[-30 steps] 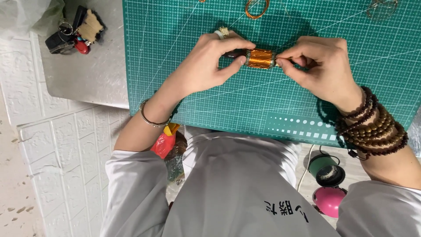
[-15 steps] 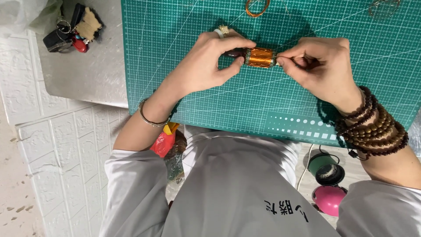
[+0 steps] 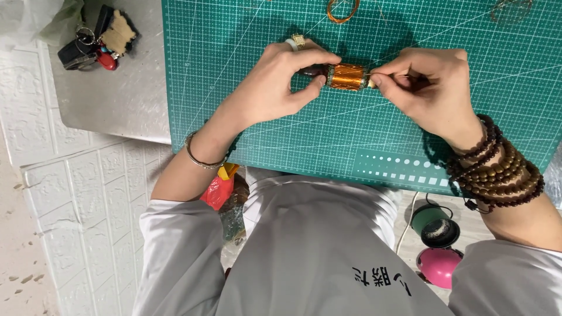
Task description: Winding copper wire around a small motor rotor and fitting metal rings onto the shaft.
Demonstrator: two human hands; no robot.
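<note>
A small spool wound with copper-coloured wire is held above the green cutting mat. My left hand, wearing a ring and a thin bangle, pinches the spool's dark left end between thumb and fingers. My right hand, with several strands of brown beads on its wrist, pinches the spool's right end. What lies inside the right fingers is hidden.
A loop of copper wire lies at the mat's far edge. A bunch of keys with a tag sits on the grey table at left. Below the table stand a green cup, a pink object and a red bag.
Both hands have stayed on the spool at the same spot; only the fingers shifted slightly. The view moved a little.
</note>
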